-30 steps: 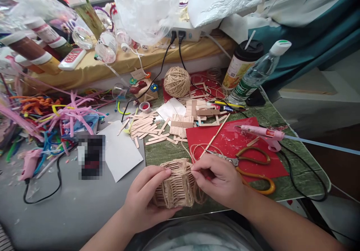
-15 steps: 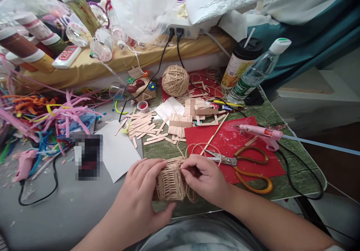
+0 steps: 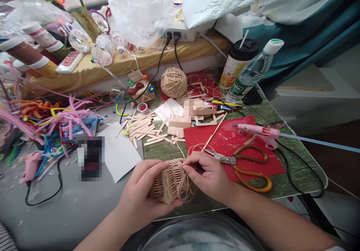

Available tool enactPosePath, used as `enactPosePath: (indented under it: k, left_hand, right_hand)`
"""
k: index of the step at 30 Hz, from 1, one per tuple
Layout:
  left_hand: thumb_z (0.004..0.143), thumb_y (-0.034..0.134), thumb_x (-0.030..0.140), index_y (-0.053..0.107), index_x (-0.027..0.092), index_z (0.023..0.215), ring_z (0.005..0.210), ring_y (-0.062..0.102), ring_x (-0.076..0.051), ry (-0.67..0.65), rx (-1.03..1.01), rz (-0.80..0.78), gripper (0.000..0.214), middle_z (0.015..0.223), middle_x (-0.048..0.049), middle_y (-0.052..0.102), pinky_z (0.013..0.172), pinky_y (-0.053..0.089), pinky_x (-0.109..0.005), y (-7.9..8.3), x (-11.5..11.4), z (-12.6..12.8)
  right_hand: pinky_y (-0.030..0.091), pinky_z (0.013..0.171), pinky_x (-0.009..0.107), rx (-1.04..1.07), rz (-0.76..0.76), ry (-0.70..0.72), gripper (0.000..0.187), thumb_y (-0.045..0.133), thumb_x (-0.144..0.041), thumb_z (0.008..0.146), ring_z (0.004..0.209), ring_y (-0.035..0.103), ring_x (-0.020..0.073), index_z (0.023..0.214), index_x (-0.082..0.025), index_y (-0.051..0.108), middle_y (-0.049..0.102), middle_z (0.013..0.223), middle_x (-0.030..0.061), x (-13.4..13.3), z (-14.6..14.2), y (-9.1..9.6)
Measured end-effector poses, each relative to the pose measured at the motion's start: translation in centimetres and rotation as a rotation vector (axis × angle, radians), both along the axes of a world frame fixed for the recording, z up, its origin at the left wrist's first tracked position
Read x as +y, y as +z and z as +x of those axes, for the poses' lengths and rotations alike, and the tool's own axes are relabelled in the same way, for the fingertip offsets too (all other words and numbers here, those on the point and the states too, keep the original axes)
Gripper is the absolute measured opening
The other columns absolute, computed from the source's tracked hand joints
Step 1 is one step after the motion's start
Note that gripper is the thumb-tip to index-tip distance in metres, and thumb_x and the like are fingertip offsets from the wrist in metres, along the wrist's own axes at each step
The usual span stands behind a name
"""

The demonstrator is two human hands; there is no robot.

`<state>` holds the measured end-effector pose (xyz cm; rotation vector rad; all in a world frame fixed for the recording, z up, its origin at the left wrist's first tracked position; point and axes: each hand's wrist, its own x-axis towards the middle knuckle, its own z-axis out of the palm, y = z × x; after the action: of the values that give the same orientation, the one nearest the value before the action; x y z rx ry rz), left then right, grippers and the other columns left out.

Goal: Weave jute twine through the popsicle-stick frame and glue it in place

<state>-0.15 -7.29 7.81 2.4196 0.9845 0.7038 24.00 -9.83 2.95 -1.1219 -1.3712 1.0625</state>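
Observation:
A small box-like piece made of wooden craft sticks wound with twine (image 3: 168,185) is held low in front of me. My left hand (image 3: 140,191) wraps its left side, fingers over the top and thumb below. At its upper right corner, my right hand (image 3: 206,172) pinches the jute twine; loose loops of it hang over the right side. One strand runs up past the stick piles. Open-bladed scissors (image 3: 242,163) with orange-brown handles lie right of my right hand on a red sheet (image 3: 197,138). A ball of twine (image 3: 173,82) sits farther back.
Loose craft sticks (image 3: 140,125) and banded stick bundles (image 3: 180,121) lie beyond my hands. A pink glue gun (image 3: 258,130) rests at right, its cord trailing over the table edge. Behind stand a water bottle (image 3: 250,75) and a lidded cup (image 3: 236,63). Pipe cleaners (image 3: 75,116) clutter the left.
The stick piece has turned, so its twine-wound band now faces more toward the middle and another side shows at right. My left thumb has closed in under it.

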Motion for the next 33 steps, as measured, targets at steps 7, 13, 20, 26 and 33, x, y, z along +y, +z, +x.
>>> enactPosePath:
  k: [7, 13, 20, 26, 33]
  left_hand:
    - [0.091, 0.085, 0.047, 0.056, 0.02, 0.143, 0.115, 0.068, -0.03, -0.047, 0.14, 0.228, 0.065, 0.124, -0.0139, 0.072, 0.103, 0.053, -0.045, 0.9, 0.4, -1.5]
    - [0.101, 0.065, 0.009, 0.067, 0.019, 0.142, 0.115, 0.072, -0.024, -0.183, 0.431, 0.583, 0.042, 0.128, -0.0086, 0.079, 0.113, 0.045, -0.044, 5.6, 1.6, -2.5]
    - [0.102, 0.068, 0.015, 0.063, 0.027, 0.15, 0.118, 0.073, -0.026, -0.199, 0.562, 0.658, 0.049, 0.132, -0.0055, 0.078, 0.113, 0.046, -0.044, 11.0, 3.8, -4.1]
    - [0.099, 0.074, 0.047, 0.05, 0.029, 0.162, 0.118, 0.073, -0.031, -0.233, 0.544, 0.567, 0.069, 0.132, -0.0089, 0.077, 0.103, 0.055, -0.047, 14.2, 4.7, -4.8]
    - [0.091, 0.085, 0.042, 0.043, 0.026, 0.166, 0.121, 0.071, -0.031, -0.27, 0.483, 0.564, 0.087, 0.132, -0.0119, 0.076, 0.106, 0.055, -0.046, 14.3, 3.2, -4.7]
  right_hand:
    - [0.054, 0.064, 0.025, 0.058, -0.082, -0.004, 0.01, 0.069, -0.03, 0.101, 0.07, 0.064, 0.0148, 0.096, -0.021, 0.071, 0.069, 0.081, 0.0019, 0.4, 0.3, 0.9]
    - [0.051, 0.065, 0.026, 0.026, -0.075, 0.041, 0.009, 0.069, -0.029, 0.101, 0.07, 0.062, 0.0144, 0.099, -0.021, 0.072, 0.068, 0.08, 0.0009, 1.5, -0.2, 2.0]
    - [0.045, 0.057, 0.024, 0.045, 0.013, 0.089, 0.015, 0.068, -0.035, 0.103, 0.064, 0.055, 0.0124, 0.102, -0.021, 0.074, 0.065, 0.079, 0.0001, 2.9, -0.7, 4.8]
    - [0.044, 0.056, 0.025, 0.151, 0.007, 0.137, 0.021, 0.068, -0.041, 0.103, 0.063, 0.053, 0.0129, 0.102, -0.021, 0.073, 0.062, 0.075, -0.001, 3.9, -1.4, 5.6]
    - [0.042, 0.055, 0.025, 0.215, -0.077, 0.135, 0.028, 0.071, -0.049, 0.101, 0.063, 0.05, 0.0127, 0.102, -0.021, 0.073, 0.061, 0.077, -0.0003, 3.6, -1.1, 4.1]
